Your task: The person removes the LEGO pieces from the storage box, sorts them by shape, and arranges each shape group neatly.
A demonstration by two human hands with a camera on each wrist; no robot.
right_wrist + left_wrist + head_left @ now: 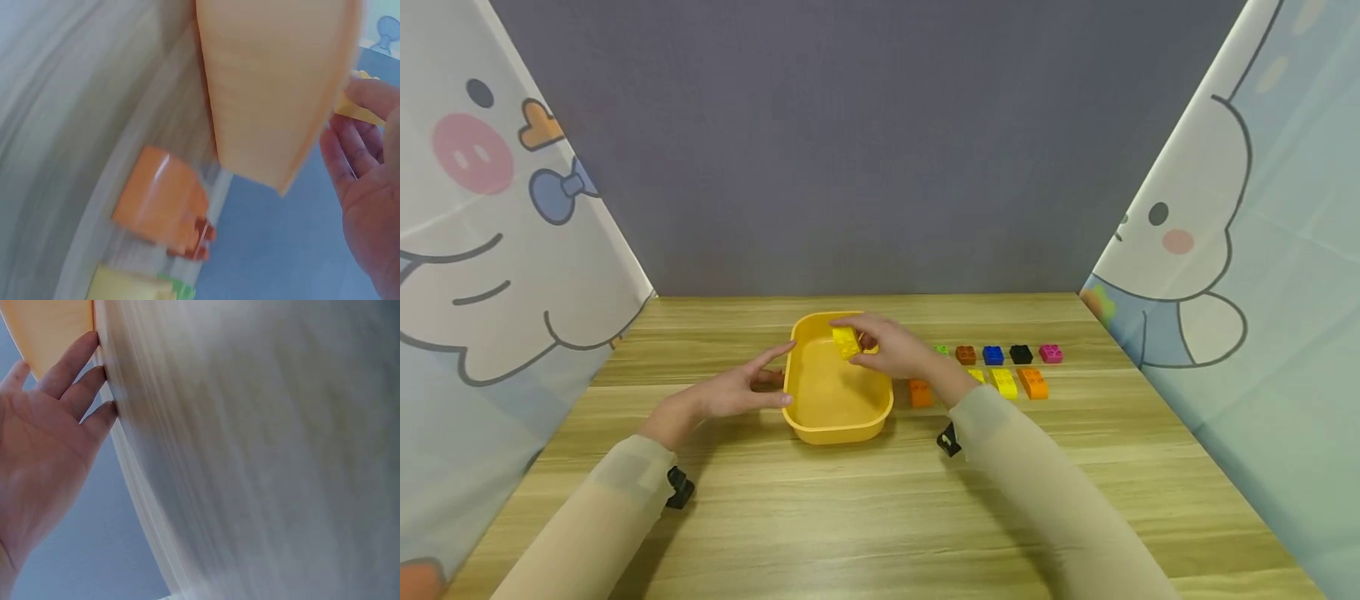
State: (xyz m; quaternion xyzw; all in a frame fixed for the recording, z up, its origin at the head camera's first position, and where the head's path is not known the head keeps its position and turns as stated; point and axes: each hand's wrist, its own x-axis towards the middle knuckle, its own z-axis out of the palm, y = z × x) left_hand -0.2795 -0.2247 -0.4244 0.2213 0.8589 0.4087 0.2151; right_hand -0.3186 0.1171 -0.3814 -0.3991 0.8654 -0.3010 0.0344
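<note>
A yellow toy building brick (846, 342) is pinched between the thumb and fingers of my right hand (895, 346), over the far part of a yellow-orange plastic bin (838, 435). The right wrist view shows the same brick (359, 112) held above the bin's rim. My left hand (733, 392) is at the bin's left side, thumb and fingers spread and fairly straight, fingertips at the rim. In the left wrist view its fingers (78, 356) lie close to the bin wall (56, 328). Part of the bin's far right corner is hidden behind my right hand.
Right of the bin, a back row holds green (941, 350), brown (966, 355), blue (993, 356), black (1021, 354) and pink (1051, 354) bricks. Nearer lie orange (921, 393) and yellow (1003, 383) ones, partly behind my right wrist. A grey panel (865, 167) backs the wooden table (820, 517).
</note>
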